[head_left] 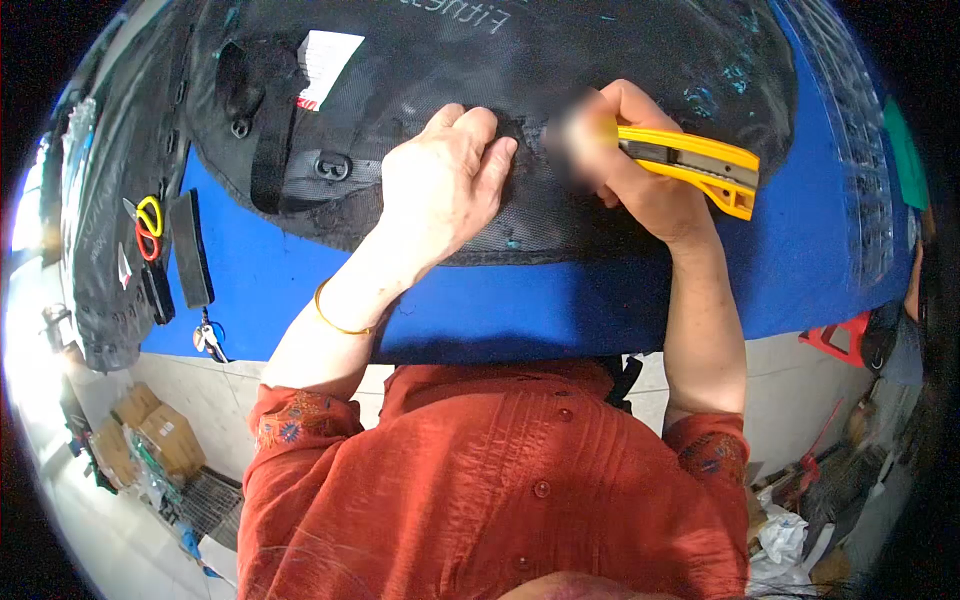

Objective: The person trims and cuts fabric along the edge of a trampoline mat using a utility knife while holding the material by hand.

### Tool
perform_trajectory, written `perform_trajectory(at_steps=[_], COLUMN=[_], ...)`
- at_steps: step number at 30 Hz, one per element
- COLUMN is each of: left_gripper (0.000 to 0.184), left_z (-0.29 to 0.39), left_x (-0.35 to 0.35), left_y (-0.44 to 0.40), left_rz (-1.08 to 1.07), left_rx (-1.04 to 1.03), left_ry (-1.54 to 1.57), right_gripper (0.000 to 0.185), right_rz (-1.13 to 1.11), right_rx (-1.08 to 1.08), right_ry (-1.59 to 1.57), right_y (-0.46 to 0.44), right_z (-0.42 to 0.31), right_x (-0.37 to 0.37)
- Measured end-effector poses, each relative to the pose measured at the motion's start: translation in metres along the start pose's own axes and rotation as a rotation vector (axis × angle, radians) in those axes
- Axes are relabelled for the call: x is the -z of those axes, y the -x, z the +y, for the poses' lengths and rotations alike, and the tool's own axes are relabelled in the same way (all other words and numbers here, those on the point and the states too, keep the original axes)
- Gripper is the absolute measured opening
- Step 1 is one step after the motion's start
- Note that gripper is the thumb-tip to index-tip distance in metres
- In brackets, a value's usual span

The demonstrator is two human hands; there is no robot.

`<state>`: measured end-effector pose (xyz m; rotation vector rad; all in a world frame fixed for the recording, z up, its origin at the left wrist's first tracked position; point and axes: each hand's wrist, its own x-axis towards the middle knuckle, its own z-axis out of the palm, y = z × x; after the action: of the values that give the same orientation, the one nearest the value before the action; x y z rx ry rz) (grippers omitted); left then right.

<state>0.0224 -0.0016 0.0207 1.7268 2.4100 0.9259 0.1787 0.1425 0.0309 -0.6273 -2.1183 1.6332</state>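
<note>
A black mesh fabric piece (560, 232) with faint lettering at its top lies over the blue table cover (500, 305). My left hand (450, 180) presses on the mesh near the middle, its fingers curled; whatever they may pinch is hidden. To its right, my right hand (640, 165) is wrapped round a yellow utility knife (700, 160), whose handle points to the right. A blurred patch covers the front of that hand and the knife's tip. Left of my left hand, a white paper tag (328, 62) and a black plastic fitting (333, 166) lie on the mesh.
At the left are scissors with yellow and red handles (149, 230), a flat black strip (191, 250), keys (209, 338) and more black fabric (105, 250). Clear plastic (845, 150) lies along the right side. A red-handled object (840, 340) is at the right edge.
</note>
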Motion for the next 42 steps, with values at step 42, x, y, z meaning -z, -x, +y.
perform_trajectory(at_steps=[42], left_gripper=[0.016], left_z=[-0.002], left_x=[-0.001], left_y=[-0.001], left_rz=[-0.004], left_rx=[-0.024], left_ry=[0.01], right_gripper=[0.014], right_rz=[0.089], right_rx=[-0.043], right_ry=[-0.235], right_y=[-0.009], right_z=[0.009], right_x=[-0.023])
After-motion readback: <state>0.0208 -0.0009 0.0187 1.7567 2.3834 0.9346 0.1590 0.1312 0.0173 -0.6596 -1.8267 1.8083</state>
